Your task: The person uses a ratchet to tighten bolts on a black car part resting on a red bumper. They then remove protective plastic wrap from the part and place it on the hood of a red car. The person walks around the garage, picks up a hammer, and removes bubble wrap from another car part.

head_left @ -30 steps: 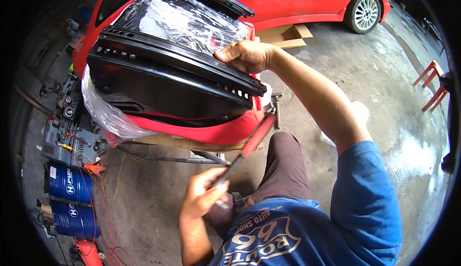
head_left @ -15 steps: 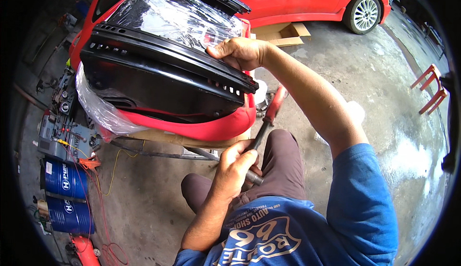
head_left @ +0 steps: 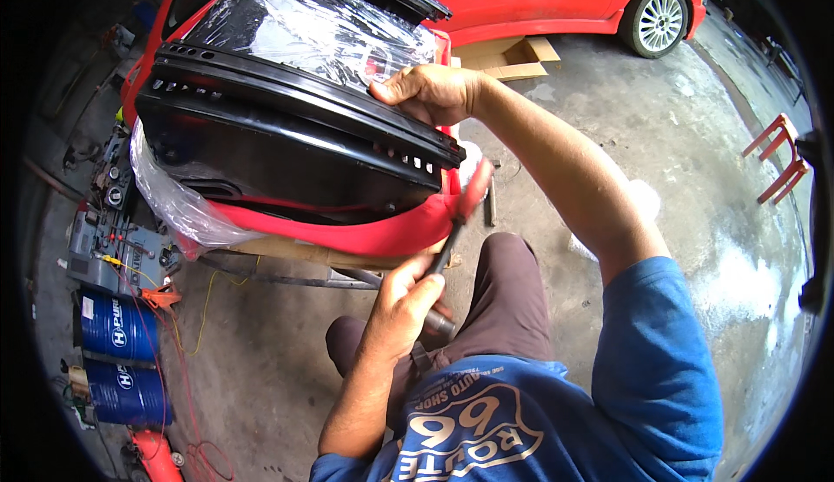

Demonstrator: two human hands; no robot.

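- Currently I watch from the head view, taking the black panel (head_left: pixel 269 147) as my landmark; it lies tilted on the bench (head_left: pixel 321 254), with a red curved cover (head_left: pixel 347 230) along its near edge.
- A long black rail (head_left: pixel 287 82) runs along the panel's far edge.
- I see the right hand (head_left: pixel 430 95) closed on that rail, toward the panel's right end, thumb over the top and fingers curled.
- I see the left hand (head_left: pixel 404 299) wrapped around a hammer (head_left: pixel 445 252), on the near side of the panel; the fist sits close to the metal head.
- The hammer's red grip points up past the panel's right end, and is blurred.
- Clear plastic (head_left: pixel 165 191) bunches at the panel's left end, and shiny film (head_left: pixel 295 21) lies beyond the rail.
- Two blue drums (head_left: pixel 122 325) stand left of the panel and nearer me.
- Beyond the panel I see a red car (head_left: pixel 530 0) and a cardboard box (head_left: pixel 517 60).
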